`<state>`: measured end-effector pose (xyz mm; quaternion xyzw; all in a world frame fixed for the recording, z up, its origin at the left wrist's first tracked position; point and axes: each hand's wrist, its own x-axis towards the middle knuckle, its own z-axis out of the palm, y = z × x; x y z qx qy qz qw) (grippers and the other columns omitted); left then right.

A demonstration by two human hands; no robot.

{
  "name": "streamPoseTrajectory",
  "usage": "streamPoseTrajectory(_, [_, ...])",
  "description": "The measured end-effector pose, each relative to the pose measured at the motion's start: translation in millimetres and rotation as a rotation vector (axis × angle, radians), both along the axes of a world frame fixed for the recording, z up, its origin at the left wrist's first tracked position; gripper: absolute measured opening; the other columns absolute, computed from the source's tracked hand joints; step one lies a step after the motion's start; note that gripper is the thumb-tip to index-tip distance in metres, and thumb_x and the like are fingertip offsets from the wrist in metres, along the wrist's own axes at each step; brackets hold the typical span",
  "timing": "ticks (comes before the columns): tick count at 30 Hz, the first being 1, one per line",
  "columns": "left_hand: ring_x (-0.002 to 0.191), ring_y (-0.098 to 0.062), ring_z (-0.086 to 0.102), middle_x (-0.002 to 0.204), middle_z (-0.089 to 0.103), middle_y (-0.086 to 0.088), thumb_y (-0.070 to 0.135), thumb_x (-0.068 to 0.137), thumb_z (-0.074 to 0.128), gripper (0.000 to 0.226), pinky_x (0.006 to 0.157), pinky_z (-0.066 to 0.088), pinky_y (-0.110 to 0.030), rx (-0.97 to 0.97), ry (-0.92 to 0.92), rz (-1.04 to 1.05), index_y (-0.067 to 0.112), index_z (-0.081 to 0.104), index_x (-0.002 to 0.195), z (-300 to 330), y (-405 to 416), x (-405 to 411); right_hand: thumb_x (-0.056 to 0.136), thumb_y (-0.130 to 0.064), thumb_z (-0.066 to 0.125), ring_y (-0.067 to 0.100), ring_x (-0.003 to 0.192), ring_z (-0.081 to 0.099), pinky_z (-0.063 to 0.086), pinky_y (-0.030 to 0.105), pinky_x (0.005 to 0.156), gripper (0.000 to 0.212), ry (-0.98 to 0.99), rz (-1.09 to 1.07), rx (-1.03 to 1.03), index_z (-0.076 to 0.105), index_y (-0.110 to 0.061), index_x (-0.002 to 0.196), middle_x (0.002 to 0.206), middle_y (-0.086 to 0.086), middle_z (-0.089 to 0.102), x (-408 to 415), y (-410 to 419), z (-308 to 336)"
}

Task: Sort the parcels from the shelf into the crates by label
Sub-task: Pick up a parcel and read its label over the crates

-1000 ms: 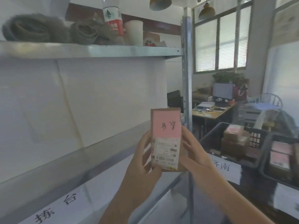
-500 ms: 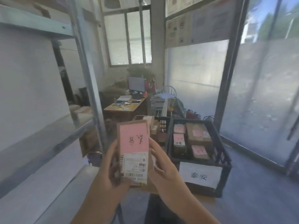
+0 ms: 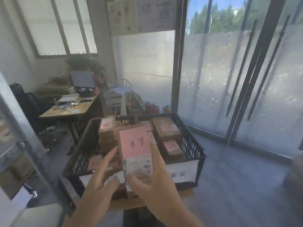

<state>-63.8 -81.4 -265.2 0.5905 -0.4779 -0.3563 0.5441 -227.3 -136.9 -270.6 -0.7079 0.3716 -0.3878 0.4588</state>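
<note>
Two hands (image 3: 124,182) hold one parcel (image 3: 135,151). There are two black crates (image 3: 195,145), one desk (image 3: 68,110) with one monitor (image 3: 82,79), and three fire extinguishers (image 3: 155,108).

A wooden desk (image 3: 68,110) stands at the left under a window with blinds (image 3: 64,25), carrying a monitor (image 3: 82,78) and scattered papers. Red fire extinguishers (image 3: 153,107) sit on the floor beside frosted glass doors (image 3: 237,82) on the right.
</note>
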Motion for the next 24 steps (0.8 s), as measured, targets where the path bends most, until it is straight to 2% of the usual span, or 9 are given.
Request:
streamPoseTrajectory(3, [0.122, -0.009, 0.065, 0.131, 0.065, 0.02, 0.004, 0.092, 0.06, 0.07, 0.095, 0.061, -0.041, 0.046, 0.014, -0.059, 0.052, 0.049, 0.142, -4.4, -33.7, -0.4, 0.071, -0.063, 0.082, 0.003, 0.136, 0.047, 0.054, 0.039, 0.107, 0.117, 0.061, -0.105, -0.032, 0.003, -0.06, 0.157, 0.15, -0.033, 0.04, 0.9, -26.7, -4.5])
streamPoseTrajectory(6, [0.134, -0.015, 0.057, 0.144, 0.058, 0.017, -0.001, 0.103, 0.048, 0.073, 0.107, 0.054, -0.047, 0.079, -0.027, -0.091, 0.061, 0.045, 0.143, -8.2, -77.5, -5.2, 0.069, -0.063, 0.084, 0.004, 0.134, 0.045, 0.054, 0.042, 0.107, 0.122, 0.109, -0.197, -0.062, 0.0, -0.06, 0.157, 0.15, -0.032, 0.038, -2.6, -64.7, -9.9])
streamPoseTrajectory(10, [0.141, -0.012, 0.049, 0.155, 0.044, 0.022, 0.009, 0.107, 0.043, 0.066, 0.113, 0.05, -0.041, 0.124, -0.042, -0.164, 0.063, 0.038, 0.145, -4.8, -138.8, -18.0, 0.073, -0.05, 0.086, 0.007, 0.128, 0.051, 0.057, 0.043, 0.103, 0.118, 0.137, -0.263, -0.053, 0.005, -0.055, 0.158, 0.144, -0.025, 0.045, -12.2, -129.3, -20.5])
streamPoseTrajectory(12, [0.145, -0.013, 0.044, 0.158, 0.04, 0.023, 0.021, 0.105, 0.044, 0.06, 0.116, 0.046, -0.045, 0.141, -0.049, -0.175, 0.062, 0.035, 0.148, -7.2, -174.3, -23.9, 0.073, -0.049, 0.087, 0.006, 0.128, 0.053, 0.057, 0.04, 0.101, 0.116, 0.154, -0.273, -0.036, 0.009, -0.053, 0.159, 0.144, -0.025, 0.047, -17.7, -166.4, -26.1])
streamPoseTrajectory(14, [0.148, -0.015, 0.04, 0.16, 0.039, 0.023, 0.033, 0.093, 0.045, 0.064, 0.119, 0.041, -0.052, 0.147, -0.042, -0.193, 0.064, 0.035, 0.149, -14.8, -208.0, -28.9, 0.069, -0.057, 0.087, 0.008, 0.131, 0.051, 0.053, 0.036, 0.102, 0.119, 0.183, -0.277, -0.035, 0.01, -0.05, 0.159, 0.149, -0.023, 0.045, -22.0, -202.9, -32.2])
streamPoseTrajectory(16, [0.148, -0.015, 0.04, 0.16, 0.039, 0.021, 0.035, 0.09, 0.044, 0.066, 0.119, 0.041, -0.053, 0.178, -0.018, -0.204, 0.063, 0.034, 0.149, -23.0, -236.1, -31.9, 0.066, -0.063, 0.089, 0.006, 0.128, 0.051, 0.048, 0.025, 0.092, 0.123, 0.219, -0.278, -0.019, 0.01, -0.047, 0.16, 0.152, -0.021, 0.044, -25.2, -234.6, -38.5])
streamPoseTrajectory(19, [0.149, -0.013, 0.04, 0.16, 0.039, 0.024, 0.034, 0.091, 0.043, 0.064, 0.119, 0.04, -0.052, 0.228, -0.006, -0.21, 0.062, 0.04, 0.148, -40.0, -271.4, -27.8, 0.07, -0.056, 0.09, -0.005, 0.1, 0.052, 0.037, 0.011, 0.07, 0.12, 0.275, -0.272, 0.038, 0.01, -0.049, 0.159, 0.138, -0.027, 0.044, -29.4, -267.4, -49.0])
streamPoseTrajectory(21, [0.144, -0.014, 0.048, 0.155, 0.047, 0.023, 0.027, 0.087, 0.042, 0.064, 0.115, 0.045, -0.052, 0.299, 0.012, -0.164, 0.066, 0.051, 0.137, -51.3, -286.8, -17.1, 0.072, -0.053, 0.089, -0.003, 0.098, 0.053, 0.043, 0.015, 0.071, 0.115, 0.313, -0.26, 0.086, 0.012, -0.049, 0.158, 0.13, -0.027, 0.043, -29.1, -278.3, -61.2])
streamPoseTrajectory(24, [0.135, -0.013, 0.056, 0.141, 0.058, 0.023, 0.031, 0.089, 0.041, 0.057, 0.108, 0.052, -0.05, 0.337, 0.021, -0.13, 0.059, 0.056, 0.136, -62.4, -292.0, -2.1, 0.073, -0.054, 0.086, 0.006, 0.113, 0.05, 0.048, 0.028, 0.086, 0.118, 0.376, -0.235, 0.142, 0.008, -0.046, 0.161, 0.129, -0.025, 0.039, -23.1, -283.1, -79.9])
